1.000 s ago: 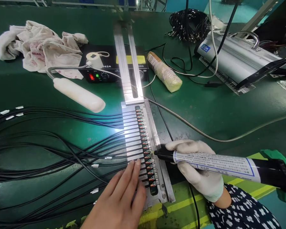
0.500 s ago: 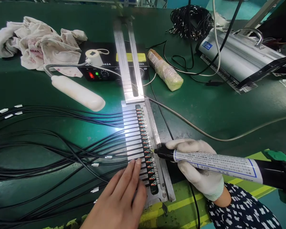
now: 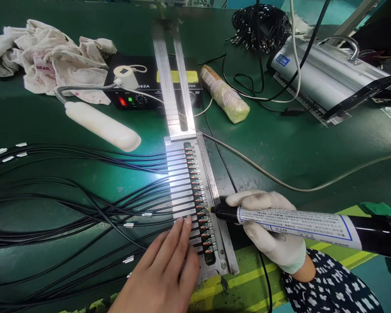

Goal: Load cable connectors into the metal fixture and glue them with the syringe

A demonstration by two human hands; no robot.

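My left hand [image 3: 166, 261] rests flat, fingers stretched out together, with its fingertips on the cables at the lower left of the metal fixture [image 3: 179, 202]. Black cables [image 3: 117, 204] run in from the left and end in a row of small connectors [image 3: 200, 206] with orange parts in the fixture's slot. My right hand [image 3: 270, 226], in a white glove, holds a black syringe-like tube with a white printed label [image 3: 296, 224]. The tube's tip points left, at the connectors around mid-row; whether it touches them I cannot tell.
Behind the fixture stands a black control box [image 3: 140, 98] with a white-handled lamp [image 3: 101, 126] before it. Cloths [image 3: 61, 61] lie at the back left. A wrapped bundle [image 3: 224, 93], a silver case [image 3: 329, 74] and coiled black cables [image 3: 260, 28] lie at the back right.
The tube's tip has shifted very slightly down along the connector row. The whole view has moved a little, and my left hand keeps its place on the cables.
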